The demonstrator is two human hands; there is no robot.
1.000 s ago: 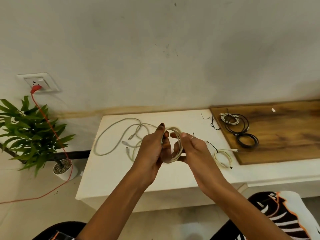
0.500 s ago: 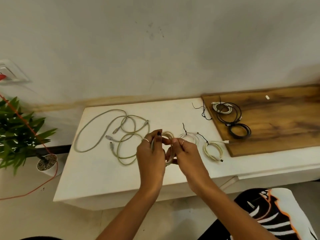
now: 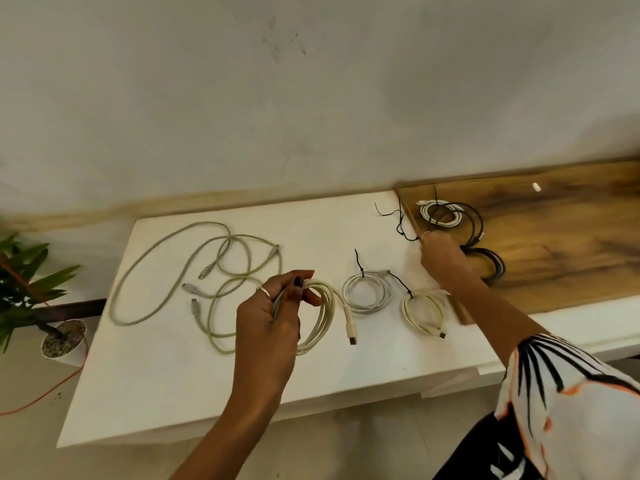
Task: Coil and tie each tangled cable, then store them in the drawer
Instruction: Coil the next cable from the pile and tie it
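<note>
Right hand (image 3: 441,258) has left the cream coil (image 3: 320,315) — we see it reaching the black ties (image 3: 398,220), grip unclear; left hand (image 3: 273,313) pinches the coil, loops hanging below its fingers above the table (image 3: 173,375).

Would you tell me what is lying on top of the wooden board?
On the wooden board: a white cable coil, black cable coils, a small white piece. The right hand covers part.

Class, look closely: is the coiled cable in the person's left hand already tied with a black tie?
No: the coil gripped by the left hand shows no tie.
</note>
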